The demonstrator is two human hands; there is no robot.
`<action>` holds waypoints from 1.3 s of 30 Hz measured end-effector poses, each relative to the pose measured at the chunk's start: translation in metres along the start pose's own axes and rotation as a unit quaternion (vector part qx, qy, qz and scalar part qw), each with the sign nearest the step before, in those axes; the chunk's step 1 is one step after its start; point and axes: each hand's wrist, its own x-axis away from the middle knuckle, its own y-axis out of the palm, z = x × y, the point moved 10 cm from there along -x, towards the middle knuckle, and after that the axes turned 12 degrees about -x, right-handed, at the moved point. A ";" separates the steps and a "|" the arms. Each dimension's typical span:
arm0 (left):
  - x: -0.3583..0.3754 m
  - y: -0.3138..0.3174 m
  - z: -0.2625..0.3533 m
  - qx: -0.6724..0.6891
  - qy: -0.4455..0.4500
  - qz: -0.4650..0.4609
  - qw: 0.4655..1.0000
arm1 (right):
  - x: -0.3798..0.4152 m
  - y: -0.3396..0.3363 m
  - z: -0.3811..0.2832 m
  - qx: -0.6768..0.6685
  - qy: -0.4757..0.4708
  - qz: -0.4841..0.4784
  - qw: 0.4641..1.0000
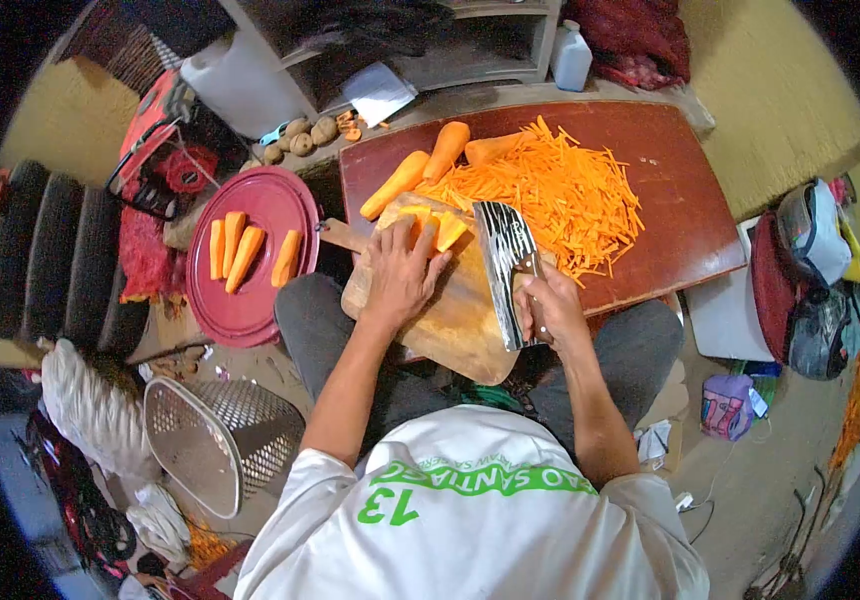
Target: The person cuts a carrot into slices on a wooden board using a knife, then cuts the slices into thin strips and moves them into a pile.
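My right hand (553, 305) is wrapped round the handle of a cleaver (503, 262), its broad blade standing over the right side of a wooden cutting board (470, 335). At the board's upper left, the curled fingers of my left hand (405, 275) press on cut carrot pieces (450, 230). A gap of bare wood separates the blade from that hand. Beyond the board, a large heap of carrot sticks (575, 205) covers much of a red-brown table (685, 190). Whole carrots (396, 185) lie at the heap's left edge.
Left of the board, a red round lid (212, 312) carries several carrot pieces (243, 258). A white mesh basket (240, 420) lies tipped on the floor. Potatoes (300, 138) sit behind the lid, near a shelf (495, 55). A white container (725, 310) stands at right.
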 end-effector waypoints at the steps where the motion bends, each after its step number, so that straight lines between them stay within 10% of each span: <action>1: 0.000 -0.003 0.002 -0.009 -0.001 -0.001 1.000 | -0.001 -0.001 0.000 0.003 -0.005 0.002 1.000; 16: 0.046 -0.034 0.062 0.029 0.113 0.076 0.990 | 0.001 0.002 -0.002 0.000 -0.017 -0.019 1.000; 24: 0.050 -0.027 0.029 0.165 0.024 0.094 0.982 | -0.001 -0.001 0.003 0.069 0.015 0.010 0.997; 39: 0.007 -0.009 -0.014 0.008 -0.017 0.024 1.000 | -0.001 0.000 0.000 0.067 0.021 0.020 0.997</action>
